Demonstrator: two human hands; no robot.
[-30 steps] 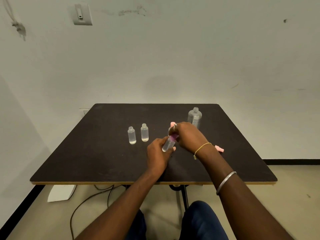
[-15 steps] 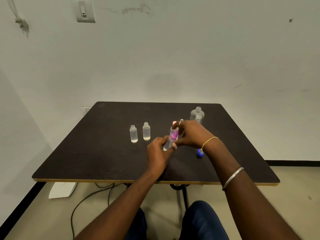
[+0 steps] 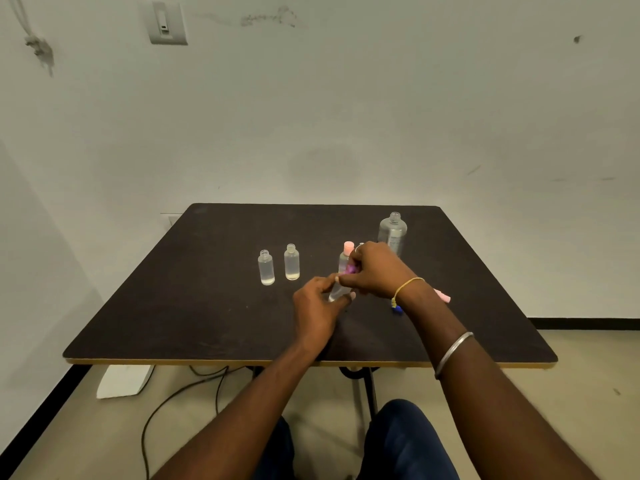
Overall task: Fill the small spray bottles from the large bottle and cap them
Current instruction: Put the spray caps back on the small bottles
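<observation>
My left hand [image 3: 317, 303] grips the lower part of a small clear bottle [image 3: 337, 292], tilted over the dark table [image 3: 173, 306]. My right hand [image 3: 375, 270] pinches a purple spray cap [image 3: 349, 269] at that bottle's neck. Behind my hands stands a small bottle with a pink cap [image 3: 346, 254]. Two uncapped small bottles [image 3: 266, 267] [image 3: 291, 262] with liquid stand upright to the left. The large clear bottle [image 3: 392, 232], open at the top, stands at the back right.
A loose pink cap [image 3: 442, 296] and a blue cap [image 3: 397, 308] lie on the table by my right wrist. Cables [image 3: 180, 389] and a white box [image 3: 123, 381] lie on the floor under the table's front edge. A wall stands behind.
My right hand has turned on the purple cap at the bottle's neck and shifted slightly. The blue cap and the pink cap by my wrist both show now.
</observation>
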